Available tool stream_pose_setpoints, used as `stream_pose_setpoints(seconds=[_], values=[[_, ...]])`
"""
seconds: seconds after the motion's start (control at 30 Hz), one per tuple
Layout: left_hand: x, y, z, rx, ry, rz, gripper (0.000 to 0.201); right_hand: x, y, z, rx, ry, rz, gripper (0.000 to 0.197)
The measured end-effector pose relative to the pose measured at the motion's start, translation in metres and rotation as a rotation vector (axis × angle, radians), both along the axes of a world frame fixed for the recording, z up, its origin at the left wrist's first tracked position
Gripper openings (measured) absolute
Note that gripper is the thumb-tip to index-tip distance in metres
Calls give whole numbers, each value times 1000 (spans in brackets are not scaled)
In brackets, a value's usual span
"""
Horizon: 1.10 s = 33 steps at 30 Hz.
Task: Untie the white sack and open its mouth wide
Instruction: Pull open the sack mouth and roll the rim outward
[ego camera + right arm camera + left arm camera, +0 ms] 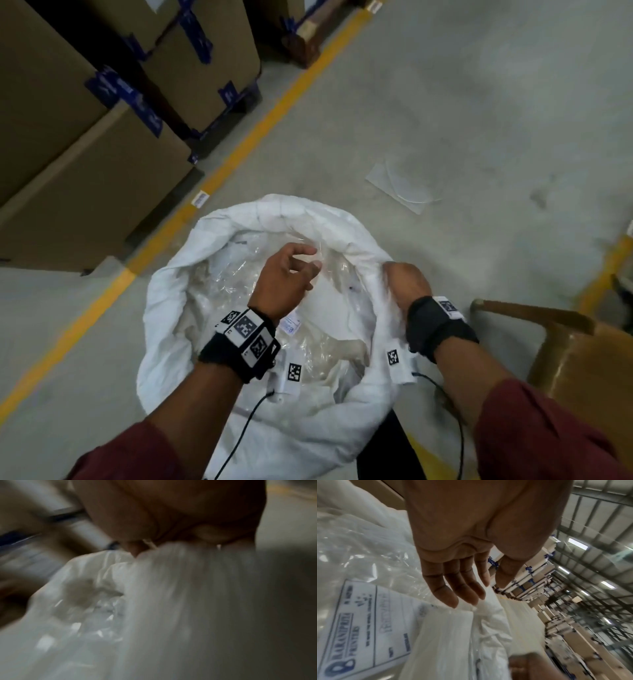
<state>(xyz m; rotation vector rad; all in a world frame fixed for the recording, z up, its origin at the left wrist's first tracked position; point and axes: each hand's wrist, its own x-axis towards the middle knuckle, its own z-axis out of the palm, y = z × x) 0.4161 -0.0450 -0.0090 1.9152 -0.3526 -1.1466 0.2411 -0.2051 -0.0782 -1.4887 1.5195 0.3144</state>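
Note:
The white sack (168, 308) stands on the concrete floor below me, its mouth spread wide and its rim rolled outward. Inside lie clear plastic bags (226, 274) and a printed white packet (368, 622). My left hand (291, 270) hovers over the open mouth with relaxed, loosely spread fingers (453, 588), holding nothing. My right hand (407, 281) grips the right side of the sack's rim (171, 568), its fingers curled into the bunched fabric; that wrist view is blurred.
Tall cardboard boxes (85, 171) on dark pallets stand at the left behind a yellow floor line (260, 126). A brown cardboard box (582, 370) sits close on the right. A clear plastic sheet (400, 185) lies on the floor beyond the sack.

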Motion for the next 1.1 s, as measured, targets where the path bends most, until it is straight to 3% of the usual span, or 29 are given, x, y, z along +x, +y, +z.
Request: stream_pose_setpoints(seconds=[0.1,0.17,0.27,0.33,0.43,0.5,0.57,0.63,0.7,0.77,0.83,0.9,0.97,1.03,1.1], values=[[-3,-22,-7,0,-20,132,22,36,-21,36,-342,-238,220,56],[-5,-34,-12,-22,-32,195,23,69,-22,46,-343,-382,495,70],[-6,-41,-20,-26,-13,253,39,110,-24,28,-305,-305,867,64],[-4,-34,-23,-22,2,336,44,123,-42,-4,-268,-170,862,50],[-4,4,-20,-14,-65,514,37,131,-66,-40,-82,58,643,60],[-9,48,-15,20,-94,637,30,139,-64,-38,-57,100,649,58],[-15,94,-7,77,-164,800,27,146,-56,-20,-146,66,723,55],[-24,142,1,197,-336,975,31,152,-47,7,-255,-52,728,66],[-35,181,7,468,-499,1086,48,160,-36,30,-335,-197,692,79],[-44,211,3,761,-357,1119,81,166,-21,42,-325,-184,754,83],[-57,228,-12,820,-35,1109,103,174,-8,43,-281,-76,885,75],[-69,230,-24,722,146,1137,80,183,0,47,-284,7,962,65],[-71,227,-28,599,83,1236,36,193,-2,62,-301,25,945,59],[-56,232,-17,522,17,1329,25,201,-10,84,-310,-8,901,52],[-39,243,1,476,22,1406,27,202,-20,107,-310,-38,883,47]])
